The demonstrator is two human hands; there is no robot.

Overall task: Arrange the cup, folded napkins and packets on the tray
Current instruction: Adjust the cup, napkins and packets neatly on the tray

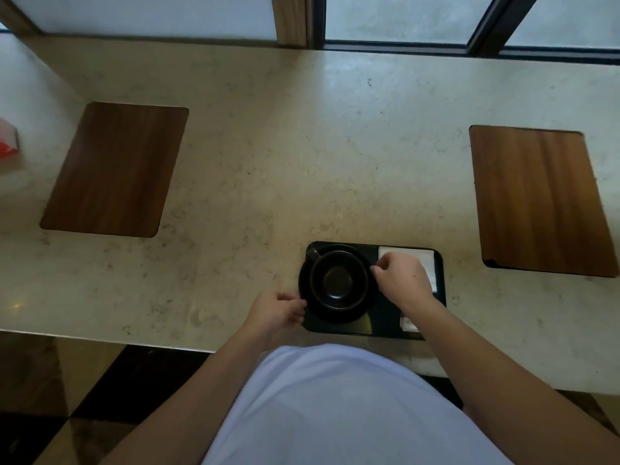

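Observation:
A black tray (385, 327) lies near the counter's front edge. On its left part stands a black cup (339, 280) on a black saucer (335, 315), handle toward the far left. White folded napkins (426, 260) lie in the tray's far right corner, partly under my right hand (402, 280), whose curled fingers touch the saucer's right rim. A white packet (409, 323) lies at the tray's near right, partly hidden by my forearm. My left hand (276, 312) pinches the saucer's left rim.
Two brown wooden placemats lie on the pale stone counter (268, 162), one at the left (114, 169) and one at the right (540, 203). A red and white box (8, 142) sits at the far left edge. Windows run along the back.

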